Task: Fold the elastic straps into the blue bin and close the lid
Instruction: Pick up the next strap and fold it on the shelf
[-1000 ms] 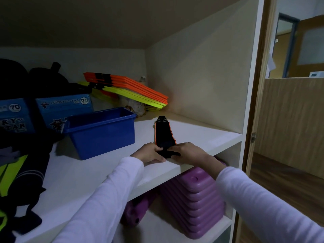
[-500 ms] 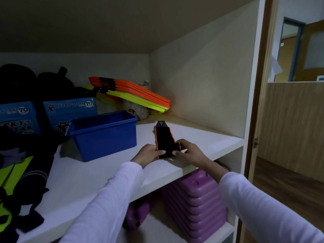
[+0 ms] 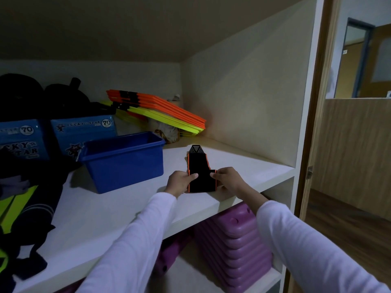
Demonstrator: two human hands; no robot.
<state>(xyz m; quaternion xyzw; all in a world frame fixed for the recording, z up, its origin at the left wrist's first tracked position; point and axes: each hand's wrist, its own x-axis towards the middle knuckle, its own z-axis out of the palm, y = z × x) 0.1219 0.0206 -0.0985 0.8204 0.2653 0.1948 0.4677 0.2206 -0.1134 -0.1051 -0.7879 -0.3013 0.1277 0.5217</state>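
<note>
Elastic strap (image 3: 200, 176): black with thin orange edging, its far tip grey-and-black striped. Bin (image 3: 124, 160): solid dark blue. Boxes (image 3: 82, 134) at far left: lighter blue, with white lettering and star marks. Flat stack (image 3: 160, 108) at the far wall: orange above yellow-green, with black bands. Shelf (image 3: 127, 206): white. Sleeves (image 3: 135, 240): white. Stacked items (image 3: 234, 244) below: purple. Garment (image 3: 17, 210) at near left: dark with yellow-green panels.

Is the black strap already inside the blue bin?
No, the black strap lies on the shelf right of the blue bin, pinched by both hands.

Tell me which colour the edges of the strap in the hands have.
Orange edges on a black strap, best seen in the head view.
</note>
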